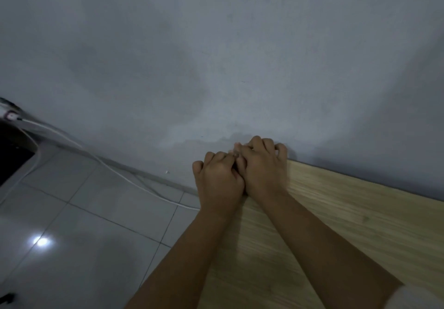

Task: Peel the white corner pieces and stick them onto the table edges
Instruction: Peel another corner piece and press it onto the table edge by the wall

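The light wooden table point(336, 217) has its far left corner against the grey wall. Both my hands sit side by side on that corner. My left hand point(218, 179) curls its fingers over the table's left edge at the corner. My right hand point(262, 164) touches it and curls its fingers over the back edge by the wall. No white corner piece shows; the corner itself is hidden under my hands.
The grey wall point(216, 56) runs right behind the table. To the left lies a grey tiled floor point(84, 224) with a white cable point(115, 171) running along the wall's base. A dark object point(12, 159) stands at the far left.
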